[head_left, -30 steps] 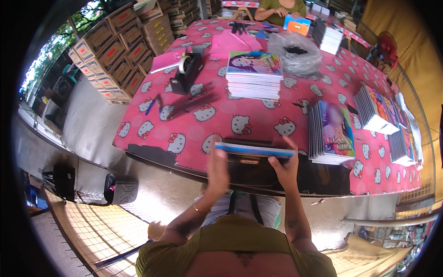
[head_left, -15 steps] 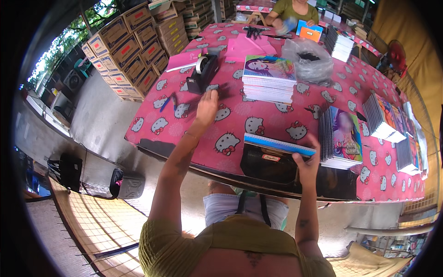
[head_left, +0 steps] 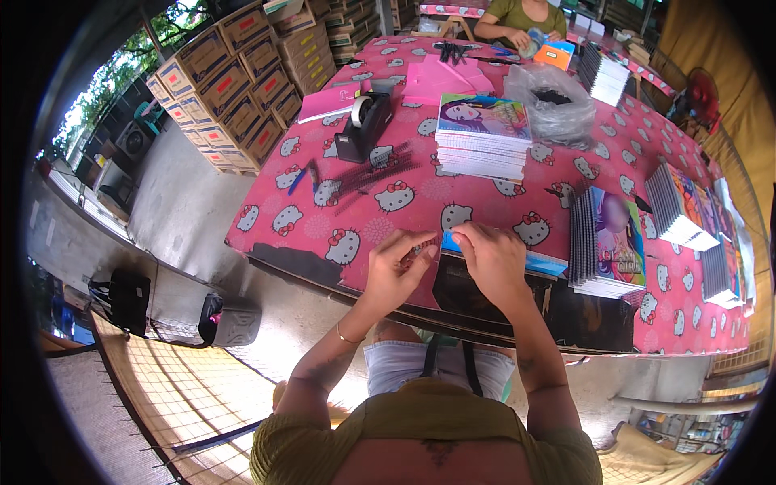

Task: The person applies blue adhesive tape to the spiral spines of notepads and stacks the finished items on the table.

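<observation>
A blue-edged notebook (head_left: 543,263) is at the near edge of the pink patterned counter (head_left: 436,192). The right hand (head_left: 491,257) curls over its left end, touching it; whether it is clamped cannot be told. Beside that end, the left hand (head_left: 402,265) has thumb and fingertips nearly together, any grip unclear. Beyond lie black coils (head_left: 380,174), a tape dispenser (head_left: 368,129) and stacked notebooks (head_left: 483,149).
</observation>
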